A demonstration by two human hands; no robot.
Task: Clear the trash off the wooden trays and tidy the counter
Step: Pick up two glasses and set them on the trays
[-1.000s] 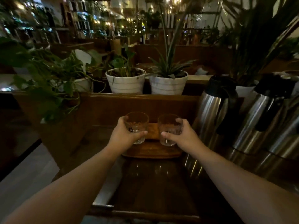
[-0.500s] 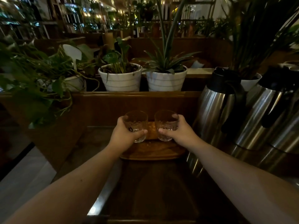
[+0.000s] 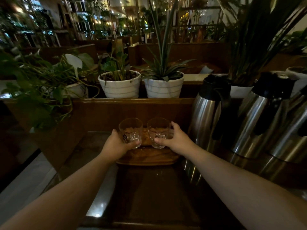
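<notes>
Both arms reach up the middle of the frame and each hand has a glass. The left hand (image 3: 117,143) wraps its fingers and thumb around the left glass (image 3: 130,132), thumb pressed across the lower front. Just right of it, the right hand (image 3: 176,138) grips the right glass (image 3: 158,132), thumb low on the front, fingers curled round the far side. The two glasses stand upright, side by side, close but with a slim gap between them, right at centre frame. Beneath them lies the wooden tray (image 3: 147,157), its near rim showing below the hands; whether the glass bases touch the tray or sit just above it, I cannot tell in this dim light. The tray rests on the dark glossy counter (image 3: 149,193) running down to the bottom edge. At centre right stands a steel thermos jug (image 3: 206,117) with a black lid and handle, just beside the right hand, with more steel jugs (image 3: 259,123) further right. Above the glasses, behind a wooden ledge, two white ribbed plant pots (image 3: 119,87) sit side by side.
</notes>
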